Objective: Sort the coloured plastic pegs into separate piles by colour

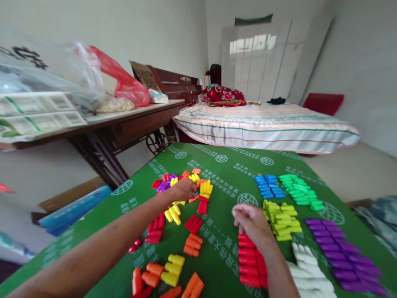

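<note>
My left hand [185, 190] reaches into a loose pile of mixed bullet-shaped plastic pieces, its fingers drawn together. A bit of blue shows beside its fingertips; whether it is gripped is hidden. Close by lie yellow pieces [206, 188], purple pieces [163, 187] and red pieces [194, 224]. My right hand [250, 220] is curled over the far end of a neat block of red pieces [249, 265]. What its fingers hold, if anything, cannot be made out. Just right of it are stacked yellow-green pieces [283, 220].
Sorted blue [269, 187], green [300, 190], purple [344, 254] and white pieces [310, 273] fill the right side of the green table [223, 174]. Orange pieces [192, 244] lie loose in front. A side table [136, 120] with bags stands left, a bed [266, 124] behind.
</note>
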Demonstrator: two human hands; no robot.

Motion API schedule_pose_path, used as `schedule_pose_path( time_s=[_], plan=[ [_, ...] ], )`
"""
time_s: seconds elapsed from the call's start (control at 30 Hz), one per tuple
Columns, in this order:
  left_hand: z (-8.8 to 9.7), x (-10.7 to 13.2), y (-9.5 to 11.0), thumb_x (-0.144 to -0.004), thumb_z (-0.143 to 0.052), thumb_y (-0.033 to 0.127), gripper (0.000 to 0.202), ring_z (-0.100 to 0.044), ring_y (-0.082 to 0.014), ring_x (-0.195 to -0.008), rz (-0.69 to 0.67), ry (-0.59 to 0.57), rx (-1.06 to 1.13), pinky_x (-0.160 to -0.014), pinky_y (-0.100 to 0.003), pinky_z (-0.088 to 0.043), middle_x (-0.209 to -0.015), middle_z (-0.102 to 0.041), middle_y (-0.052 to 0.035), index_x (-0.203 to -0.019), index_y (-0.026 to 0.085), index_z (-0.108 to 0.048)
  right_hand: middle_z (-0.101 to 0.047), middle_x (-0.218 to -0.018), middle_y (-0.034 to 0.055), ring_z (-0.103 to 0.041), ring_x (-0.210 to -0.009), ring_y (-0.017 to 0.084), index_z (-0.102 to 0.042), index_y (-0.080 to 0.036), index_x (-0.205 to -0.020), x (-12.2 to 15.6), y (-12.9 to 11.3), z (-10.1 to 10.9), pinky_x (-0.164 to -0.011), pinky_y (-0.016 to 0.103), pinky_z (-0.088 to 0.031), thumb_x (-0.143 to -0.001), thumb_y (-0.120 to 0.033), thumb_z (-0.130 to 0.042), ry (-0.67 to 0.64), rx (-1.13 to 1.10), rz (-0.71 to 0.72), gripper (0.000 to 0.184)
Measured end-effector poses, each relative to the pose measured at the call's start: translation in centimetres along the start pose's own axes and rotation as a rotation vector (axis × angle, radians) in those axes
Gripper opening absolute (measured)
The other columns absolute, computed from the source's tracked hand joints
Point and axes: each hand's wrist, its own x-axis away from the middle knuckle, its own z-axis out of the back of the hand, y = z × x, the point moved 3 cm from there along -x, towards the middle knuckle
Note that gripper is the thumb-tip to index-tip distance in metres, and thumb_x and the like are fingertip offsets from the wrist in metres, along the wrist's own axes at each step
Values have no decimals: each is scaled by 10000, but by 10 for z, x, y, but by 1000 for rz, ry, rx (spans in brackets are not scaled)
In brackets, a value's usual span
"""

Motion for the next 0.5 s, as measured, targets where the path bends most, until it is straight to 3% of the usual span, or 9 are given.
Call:
schedule_pose_path(
  time_s=[0.5],
  plan=[
    [-2, -8, -10, -557, -636, 163, 110, -545, -97, -564, 131, -27, 232, -494, -168, -392, -551, -567, 56, -665, 163, -612, -558, -505, -35, -477, -364, 84, -614, -149, -783, -3, -3, 0, -383, 191, -345, -745, -390, -526, -10, -1, 16, 259]
  ],
)
